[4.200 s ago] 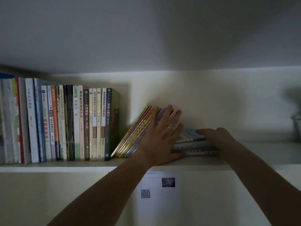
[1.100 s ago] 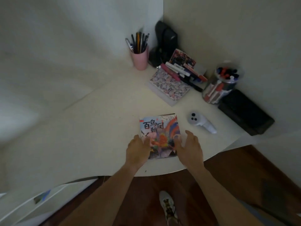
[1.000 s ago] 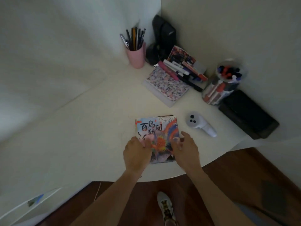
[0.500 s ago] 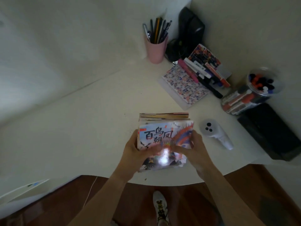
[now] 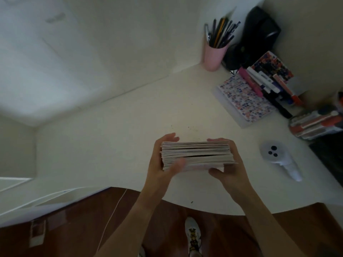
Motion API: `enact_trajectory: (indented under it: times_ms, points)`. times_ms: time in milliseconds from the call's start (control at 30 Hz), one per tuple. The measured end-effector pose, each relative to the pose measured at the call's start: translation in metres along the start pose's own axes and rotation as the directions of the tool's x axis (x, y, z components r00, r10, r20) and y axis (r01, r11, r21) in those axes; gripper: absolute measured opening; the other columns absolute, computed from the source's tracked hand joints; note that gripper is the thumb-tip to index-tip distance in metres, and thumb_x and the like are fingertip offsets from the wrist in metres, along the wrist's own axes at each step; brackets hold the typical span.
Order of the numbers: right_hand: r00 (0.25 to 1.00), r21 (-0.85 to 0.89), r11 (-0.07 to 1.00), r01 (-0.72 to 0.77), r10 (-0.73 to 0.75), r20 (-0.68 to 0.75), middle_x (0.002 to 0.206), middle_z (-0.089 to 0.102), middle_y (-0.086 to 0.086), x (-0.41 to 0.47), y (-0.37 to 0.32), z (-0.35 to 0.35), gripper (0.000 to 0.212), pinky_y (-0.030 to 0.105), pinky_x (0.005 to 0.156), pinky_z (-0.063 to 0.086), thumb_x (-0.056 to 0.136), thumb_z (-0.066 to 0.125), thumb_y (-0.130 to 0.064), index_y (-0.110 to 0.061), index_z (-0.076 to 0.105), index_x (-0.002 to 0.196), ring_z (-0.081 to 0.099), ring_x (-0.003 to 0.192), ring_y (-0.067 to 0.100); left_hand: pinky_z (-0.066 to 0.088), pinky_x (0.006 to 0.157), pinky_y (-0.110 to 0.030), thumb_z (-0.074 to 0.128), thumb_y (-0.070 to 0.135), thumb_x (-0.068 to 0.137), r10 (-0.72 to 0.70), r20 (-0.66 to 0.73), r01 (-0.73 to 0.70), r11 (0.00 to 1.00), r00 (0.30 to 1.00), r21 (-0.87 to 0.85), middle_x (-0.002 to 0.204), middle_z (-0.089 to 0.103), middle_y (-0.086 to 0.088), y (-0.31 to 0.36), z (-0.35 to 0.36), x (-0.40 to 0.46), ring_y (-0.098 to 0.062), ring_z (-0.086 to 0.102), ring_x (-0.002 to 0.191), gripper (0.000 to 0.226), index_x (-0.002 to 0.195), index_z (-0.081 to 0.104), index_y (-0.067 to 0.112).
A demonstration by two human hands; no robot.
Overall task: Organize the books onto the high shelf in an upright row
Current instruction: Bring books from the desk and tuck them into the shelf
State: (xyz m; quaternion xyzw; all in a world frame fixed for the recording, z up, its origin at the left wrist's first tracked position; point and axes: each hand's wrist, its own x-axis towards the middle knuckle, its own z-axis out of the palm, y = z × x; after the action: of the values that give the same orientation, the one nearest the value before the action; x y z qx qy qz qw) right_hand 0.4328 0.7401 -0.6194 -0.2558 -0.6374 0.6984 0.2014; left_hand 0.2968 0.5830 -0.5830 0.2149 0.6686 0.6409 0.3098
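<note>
Hands (image 5: 163, 164) either side of book stack (image 5: 196, 154)

books, one thin stack

books (image 5: 197, 154) held level above desk, page edges facing cam, gripped at both ends, pale covers, bit uneven

A stack of thin books (image 5: 196, 154), page edges toward the camera, is held at centre frame above a white worktop (image 5: 115, 130), gripped by the left hand (image 5: 163, 164) and right hand (image 5: 229, 167) at either end. At upper right stand a pink pen cup (image 5: 213, 56) and a patterned notebook (image 5: 245, 101); a white controller (image 5: 278, 156) lies at right.
</note>
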Motion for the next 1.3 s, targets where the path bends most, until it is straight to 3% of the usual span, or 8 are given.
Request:
enact_trajectory:
  times_ms: [233,333,533,733,900,1100,1200,1300]
  points:
    - [0.986,0.091,0.995,0.029,-0.013,-0.169,0.125,0.066,0.002,-0.006,-0.012,0.02,0.066,0.022,0.094,0.051,0.092,0.058,-0.054,-0.003,0.054,0.134,0.062,0.12,0.018,0.049,0.101,-0.019,0.038,0.023,0.112,-0.066,-0.277,0.053,0.997,0.959,-0.055,0.133,0.066,0.014,0.008,0.024,0.006,-0.003,0.059,0.126,0.035,0.134,0.064,0.021]
    - [0.953,0.164,0.986,0.022,0.029,-0.303,0.115,0.071,0.001,-0.001,-0.007,0.034,0.041,0.022,0.091,0.052,0.098,0.051,-0.032,-0.002,0.06,0.125,0.065,0.114,0.019,0.044,0.109,-0.017,0.033,0.031,0.112,-0.102,-0.247,0.084,0.993,0.964,-0.081,0.144,0.058,0.023,0.005,0.026,0.006,0.002,0.05,0.135,0.04,0.146,0.055,0.029]
    - [0.967,0.146,0.989,-0.021,0.057,-0.249,0.122,0.065,0.012,-0.003,-0.004,0.03,0.07,0.031,0.096,0.052,0.09,0.061,-0.062,-0.003,0.057,0.128,0.061,0.118,0.026,0.043,0.109,-0.016,0.056,0.08,0.084,-0.053,0.044,0.055,0.997,0.998,-0.045,0.16,0.036,0.024,-0.002,0.005,0.0,0.005,0.036,0.145,0.102,0.161,0.023,0.022]
    - [0.999,-0.014,0.999,-0.05,0.05,-0.004,0.139,0.051,0.012,-0.01,0.004,0.005,0.096,0.038,0.105,0.049,0.066,0.092,-0.04,-0.011,0.042,0.143,0.051,0.132,0.028,0.054,0.102,-0.031,0.098,0.011,0.063,-0.013,0.253,-0.052,0.967,0.967,0.25,0.134,0.05,0.028,-0.011,-0.02,-0.002,-0.006,0.053,0.13,0.107,0.147,0.032,0.011]
    - [0.996,-0.202,0.976,-0.084,0.074,-0.056,0.123,0.063,0.007,-0.006,0.018,0.003,0.063,0.009,0.09,0.048,0.076,0.081,0.01,-0.008,0.053,0.129,0.06,0.115,-0.001,0.06,0.091,-0.035,0.092,0.011,0.075,0.077,0.186,-0.142,0.917,0.98,0.372,0.118,0.059,0.013,-0.029,-0.023,0.012,-0.015,0.065,0.113,0.068,0.126,0.046,0.014]
    - [0.984,-0.219,0.965,-0.142,0.114,-0.138,0.122,0.065,0.0,0.002,0.043,0.003,0.062,0.009,0.088,0.049,0.08,0.075,0.013,-0.006,0.052,0.134,0.062,0.113,-0.001,0.059,0.096,-0.032,0.092,0.054,0.065,-0.021,0.131,-0.031,0.923,0.991,0.383,0.116,0.07,0.01,-0.05,-0.024,0.027,-0.005,0.069,0.109,0.086,0.127,0.06,0.004]
    - [0.982,-0.238,0.961,-0.138,0.101,-0.16,0.122,0.066,0.005,0.006,0.051,0.002,0.058,0.016,0.093,0.053,0.08,0.079,0.004,-0.001,0.054,0.132,0.063,0.116,0.007,0.051,0.105,-0.029,0.08,0.087,0.045,-0.236,0.108,0.174,0.897,0.966,0.407,0.105,0.069,0.034,-0.07,-0.027,0.033,0.022,0.061,0.098,0.102,0.122,0.056,0.024]
    - [0.985,-0.243,0.961,-0.131,0.099,-0.14,0.124,0.066,0.013,0.01,0.057,-0.001,0.058,0.017,0.09,0.055,0.08,0.079,0.004,0.008,0.054,0.132,0.066,0.113,0.011,0.054,0.103,-0.04,0.088,0.074,0.055,-0.199,0.139,0.128,0.908,0.97,0.4,0.108,0.074,0.026,-0.073,-0.03,0.038,0.007,0.069,0.104,0.095,0.12,0.064,0.01]
